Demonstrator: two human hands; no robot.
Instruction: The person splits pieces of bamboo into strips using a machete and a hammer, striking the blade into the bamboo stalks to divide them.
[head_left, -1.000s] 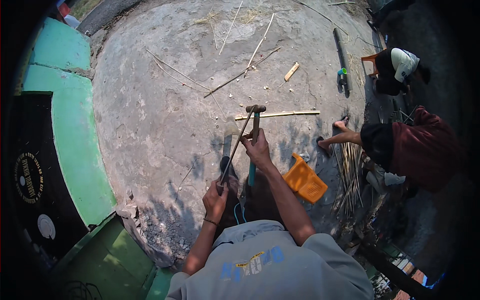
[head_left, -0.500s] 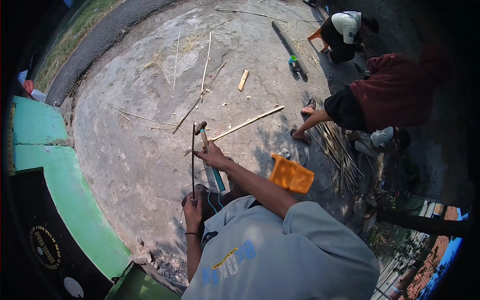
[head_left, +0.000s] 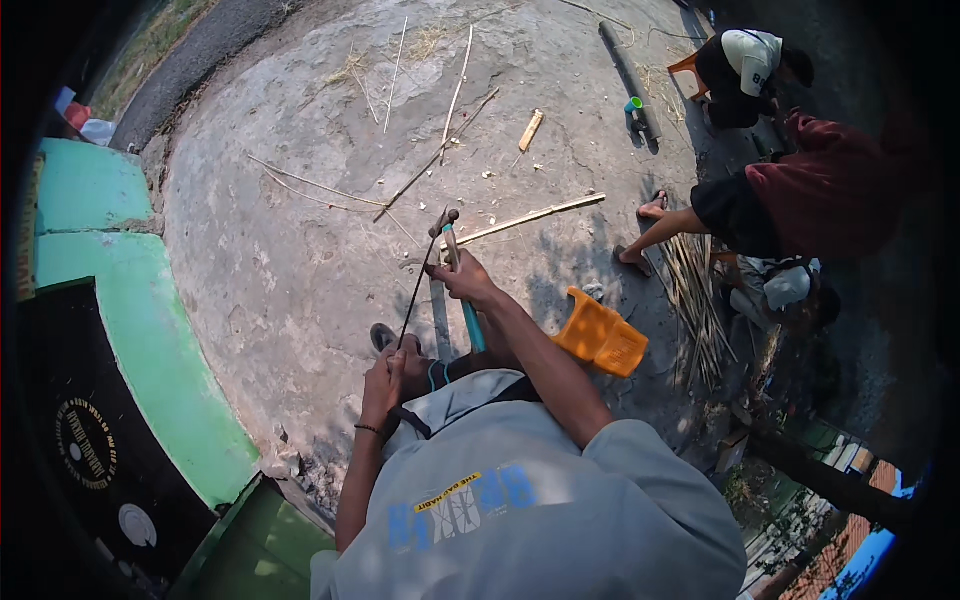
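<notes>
A thin dark rod (head_left: 413, 306) rises at a slant in front of me, its top leaning right toward the hammer's head. Its lower end is gripped in my left hand (head_left: 381, 388), fingers closed. My right hand (head_left: 468, 279) is wrapped around a hammer (head_left: 472, 326) with a dark head and a partly teal handle. The fingers of that hand also come up against the rod's upper part; whether they pinch it is unclear. Just beyond, a pale split bamboo strip (head_left: 535, 220) lies on the ground, one end close to the hammer.
An orange plastic stool (head_left: 602, 335) lies tipped over at my right. Beyond it are a pile of bamboo strips (head_left: 692, 300) and several people (head_left: 810, 190). A wooden-handled tool (head_left: 530, 130), thin sticks (head_left: 458, 90) and a dark pipe (head_left: 630, 82) lie farther off. Left stands a green wall (head_left: 165, 350).
The rod has gone from nearly upright to slanting, its top now farther right. My left hand has shifted slightly toward my body. The whole view has swung, moving the ground things rightward and upward.
</notes>
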